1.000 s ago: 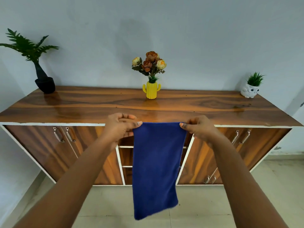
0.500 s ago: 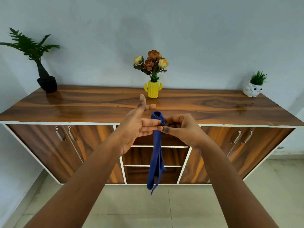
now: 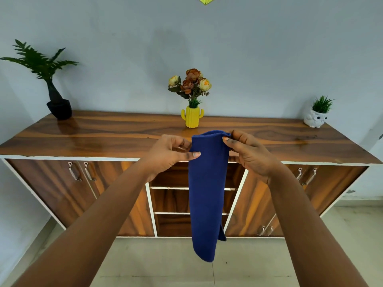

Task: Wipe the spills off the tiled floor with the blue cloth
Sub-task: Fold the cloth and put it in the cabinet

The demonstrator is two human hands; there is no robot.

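We see two bare arms reaching forward from the bottom of the view, holding a blue cloth [image 3: 207,189] up in the air at the centre. The left hand [image 3: 172,155] pinches the cloth's upper left edge, its grip pressed together with the thumb flat on the front. The right hand [image 3: 246,152] pinches the upper right corner between thumb and fingertips. The cloth is folded into a narrow strip and hangs straight down toward six o'clock, its lower end loose above the pale tiled floor [image 3: 269,266] and not touching it. Behind the cloth stands a long wooden sideboard whose glossy worktop [image 3: 103,133] crosses the whole view. On it, at twelve o'clock, is a yellow cactus-shaped vase [image 3: 192,119] of flowers; at ten o'clock, a green plant in a black pot [image 3: 59,108]; at two o'clock, a small plant in a white owl pot [image 3: 315,119].
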